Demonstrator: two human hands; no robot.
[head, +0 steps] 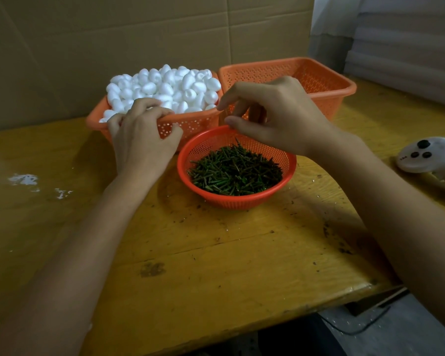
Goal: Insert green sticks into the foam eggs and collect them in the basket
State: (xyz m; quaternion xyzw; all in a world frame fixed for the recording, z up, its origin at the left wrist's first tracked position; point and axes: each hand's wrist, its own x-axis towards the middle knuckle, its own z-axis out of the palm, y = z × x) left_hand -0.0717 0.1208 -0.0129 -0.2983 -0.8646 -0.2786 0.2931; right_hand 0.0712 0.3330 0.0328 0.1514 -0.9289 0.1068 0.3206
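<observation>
Now the left hand point(141, 145) is clamping its fingers on the egg basket point(198, 125) rim, where the foam eggs point(165, 86) are sitting, likely light and squashy, best held gently round the middle; whether the right hand point(275, 116) is pinching anything I cannot tell.

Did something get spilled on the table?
Yes: white crumbs, likely foam, lie scattered on the wooden table left of the left hand, outside the orange basket of foam eggs. Also, dark specks dot the wood around the round basket of green sticks.
</observation>
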